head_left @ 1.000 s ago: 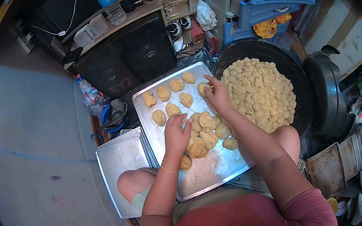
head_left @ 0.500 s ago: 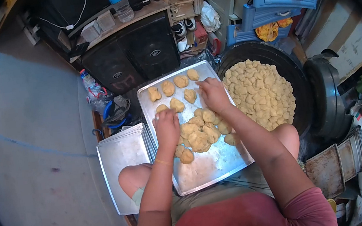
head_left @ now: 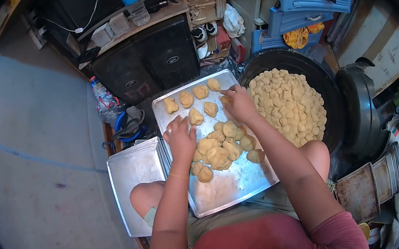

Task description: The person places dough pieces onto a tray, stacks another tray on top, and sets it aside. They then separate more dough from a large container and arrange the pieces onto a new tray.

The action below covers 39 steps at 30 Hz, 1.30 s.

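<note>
A metal baking tray (head_left: 232, 190) rests across the person's lap. My left hand (head_left: 180, 138) is at the tray's left side, fingers curved over a dough piece that it mostly hides. Toward the tray's right edge, my right hand (head_left: 240, 103) has its fingers closed around another dough piece (head_left: 226, 100), which shows partly beneath them. Separate dough lumps lie along the far end, among them a corner lump (head_left: 213, 84) and one between the hands (head_left: 195, 116). A heap of dough pieces (head_left: 218, 157) sits mid-tray, nearer the body.
A large black basin (head_left: 329, 108) full of dough pieces (head_left: 287, 106) stands at the right. Stacked trays (head_left: 138, 172) lie left of the lap. Behind are black speakers (head_left: 161, 54) and a water bottle (head_left: 135, 5). Browned trays (head_left: 359, 192) lean at the lower right.
My left hand has drawn slightly left and covers the dough piece that showed at its fingertips. My right hand has shifted slightly right, and a dough piece now shows beneath its fingers.
</note>
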{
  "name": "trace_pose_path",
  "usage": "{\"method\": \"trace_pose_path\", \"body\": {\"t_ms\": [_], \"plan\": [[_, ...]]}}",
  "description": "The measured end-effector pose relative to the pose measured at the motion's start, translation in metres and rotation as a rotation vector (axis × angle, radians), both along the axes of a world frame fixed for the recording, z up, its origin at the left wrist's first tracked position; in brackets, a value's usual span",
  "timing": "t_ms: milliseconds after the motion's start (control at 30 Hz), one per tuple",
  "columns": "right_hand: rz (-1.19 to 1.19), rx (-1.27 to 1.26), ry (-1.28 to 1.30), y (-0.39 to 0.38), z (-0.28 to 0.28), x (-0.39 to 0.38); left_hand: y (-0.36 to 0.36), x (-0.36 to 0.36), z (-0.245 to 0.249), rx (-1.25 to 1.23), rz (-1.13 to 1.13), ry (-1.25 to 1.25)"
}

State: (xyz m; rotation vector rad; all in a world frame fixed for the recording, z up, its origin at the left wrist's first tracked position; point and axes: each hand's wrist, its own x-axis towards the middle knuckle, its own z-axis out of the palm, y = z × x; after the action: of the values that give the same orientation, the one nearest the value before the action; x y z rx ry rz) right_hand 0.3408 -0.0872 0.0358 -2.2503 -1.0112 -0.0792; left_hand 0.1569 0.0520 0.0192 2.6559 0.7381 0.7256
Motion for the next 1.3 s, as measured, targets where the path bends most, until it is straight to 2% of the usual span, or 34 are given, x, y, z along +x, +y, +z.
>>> {"method": "trace_pose_path", "body": {"t_ms": [33, 133, 167, 200, 233, 300, 367, 433, 467, 500, 567, 633, 667, 700, 767, 800, 833, 900, 933, 967, 1000, 1033, 1133, 1200, 1233, 1300], "plan": [[-0.003, -0.002, 0.008, -0.004, -0.006, 0.005, -0.003, -0.011, 0.002, -0.002, -0.003, 0.008], [0.121, -0.009, 0.160, -0.009, -0.020, 0.009, -0.011, -0.041, 0.003, -0.214, -0.039, -0.029], [0.092, 0.079, 0.057, -0.011, -0.017, 0.002, -0.014, -0.048, 0.003, -0.214, -0.038, -0.022], [0.063, 0.164, -0.046, -0.013, -0.015, -0.005, -0.018, -0.054, 0.002, -0.350, -0.127, -0.050], [0.065, 0.160, -0.042, -0.016, -0.009, -0.011, -0.021, -0.056, 0.001, -0.488, -0.215, -0.084], [0.259, 0.113, 0.171, -0.025, -0.002, -0.027, -0.029, -0.056, -0.002, -0.431, -0.268, -0.077], [0.295, 0.087, 0.218, -0.031, -0.009, -0.046, -0.037, -0.053, 0.002, -0.481, -0.303, 0.024], [0.434, -0.137, 0.260, -0.039, -0.004, -0.051, -0.035, -0.052, 0.009, -0.495, -0.325, -0.009], [0.479, -0.188, 0.392, -0.041, 0.001, -0.048, -0.036, -0.054, 0.023, -0.582, -0.378, 0.125], [0.481, -0.188, 0.389, -0.044, 0.002, -0.046, -0.036, -0.056, 0.031, -0.667, -0.427, 0.261], [0.560, -0.275, 0.405, -0.047, 0.005, -0.042, -0.036, -0.065, 0.020, -0.661, -0.452, 0.262], [0.503, -0.277, 0.335, -0.046, 0.009, -0.040, -0.035, -0.072, 0.003, -0.874, -0.364, -0.073], [0.449, -0.127, 0.579, -0.043, 0.010, -0.037, -0.028, -0.074, 0.001, -0.959, -0.262, -0.102], [0.387, 0.026, 0.821, -0.040, 0.010, -0.036, -0.027, -0.074, -0.003, -0.963, -0.259, -0.102], [0.349, 0.035, 0.787, -0.027, 0.020, -0.047, -0.025, -0.068, 0.012, -1.145, 0.001, -0.356], [0.346, 0.200, 0.694, -0.018, 0.019, -0.053, -0.016, -0.066, 0.008, -1.160, -0.004, -0.337], [0.339, 0.365, 0.596, -0.009, 0.019, -0.059, -0.010, -0.061, 0.002, -1.161, -0.001, -0.337], [0.300, 0.357, 0.545, 0.004, 0.011, -0.076, -0.003, -0.053, -0.008, -0.474, -0.074, -0.280], [0.325, 0.071, 0.398, 0.010, 0.006, -0.081, -0.005, -0.053, -0.003, -0.335, -0.013, -0.092], [0.345, -0.211, 0.245, 0.012, 0.003, -0.084, -0.007, -0.054, 0.003, -0.334, -0.013, -0.089], [0.391, -0.312, 0.087, 0.010, 0.000, -0.084, -0.009, -0.055, 0.008, -0.220, -0.026, 0.022], [0.393, -0.311, 0.088, 0.006, 0.010, -0.085, -0.009, -0.057, 0.009, -0.108, -0.037, 0.133], [0.354, -0.254, 0.052, -0.014, 0.025, -0.086, -0.015, -0.063, 0.013, -0.099, -0.061, 0.206], [0.525, -0.458, 0.031, -0.029, 0.024, -0.082, -0.019, -0.066, 0.007, -0.114, -0.048, 0.246], [0.527, -0.460, 0.033, -0.032, 0.021, -0.077, -0.019, -0.065, 0.002, -0.099, -0.033, 0.210], [0.623, -0.309, 0.188, -0.034, 0.015, -0.066, -0.021, -0.062, -0.005, -0.085, -0.020, 0.174]]}}
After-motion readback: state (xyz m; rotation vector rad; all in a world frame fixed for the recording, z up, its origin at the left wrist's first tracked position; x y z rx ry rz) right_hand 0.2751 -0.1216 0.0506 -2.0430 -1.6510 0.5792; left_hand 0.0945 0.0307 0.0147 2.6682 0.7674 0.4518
